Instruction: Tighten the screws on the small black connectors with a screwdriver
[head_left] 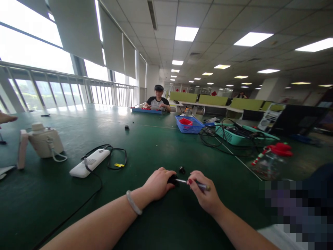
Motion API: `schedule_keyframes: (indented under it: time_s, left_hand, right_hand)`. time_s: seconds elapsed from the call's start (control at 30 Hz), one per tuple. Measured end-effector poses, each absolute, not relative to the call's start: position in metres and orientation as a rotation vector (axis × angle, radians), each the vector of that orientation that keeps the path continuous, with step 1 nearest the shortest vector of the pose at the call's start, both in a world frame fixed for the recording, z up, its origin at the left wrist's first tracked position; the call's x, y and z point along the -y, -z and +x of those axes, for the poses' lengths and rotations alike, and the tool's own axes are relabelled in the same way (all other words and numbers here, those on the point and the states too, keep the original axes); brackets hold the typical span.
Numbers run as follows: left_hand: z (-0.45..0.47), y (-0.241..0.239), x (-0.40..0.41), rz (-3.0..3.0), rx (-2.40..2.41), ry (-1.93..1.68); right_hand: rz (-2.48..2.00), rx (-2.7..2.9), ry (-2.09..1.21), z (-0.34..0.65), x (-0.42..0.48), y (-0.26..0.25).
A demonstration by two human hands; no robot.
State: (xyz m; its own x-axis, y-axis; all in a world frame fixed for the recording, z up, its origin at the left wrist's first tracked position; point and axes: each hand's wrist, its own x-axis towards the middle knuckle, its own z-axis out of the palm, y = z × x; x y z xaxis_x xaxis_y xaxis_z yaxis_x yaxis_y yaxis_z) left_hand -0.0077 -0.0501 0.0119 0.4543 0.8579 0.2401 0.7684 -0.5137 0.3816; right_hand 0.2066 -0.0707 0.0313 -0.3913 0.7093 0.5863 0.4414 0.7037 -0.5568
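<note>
My left hand [158,184] rests on the green table [145,146], its fingers curled round a small black part [172,180]. My right hand [204,194] pinches a thin metal pen-like rod [199,185] whose tip meets that black part. A small black cap [182,169] lies on the table just beyond my hands. A pale bracelet [133,203] sits on my left wrist.
A white power bank [90,162] with a black cable lies to the left, beside a cream bottle [43,140]. A blue basket [188,124], a teal tray of cables [234,133] and a red-lidded jar [270,158] stand to the right. A person [158,100] sits at the far end.
</note>
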Motion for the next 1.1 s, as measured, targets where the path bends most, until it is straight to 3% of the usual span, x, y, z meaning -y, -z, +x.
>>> schedule_keyframes:
  time_s: [0.43,0.9,1.1]
  left_hand:
    - [-0.009,-0.012,0.052,2.448,-1.378,-0.618]
    - [-0.009,-0.008,0.051,2.460,-1.356,-0.666]
    - [-0.010,-0.013,0.054,2.442,-1.361,-0.731]
  right_hand:
    - [-1.083,1.999,-0.446,0.209,0.062,-0.028]
    - [-0.873,2.227,-0.281,0.206,0.061,-0.030]
    - [-0.831,2.058,-0.329,0.214,0.065,-0.032]
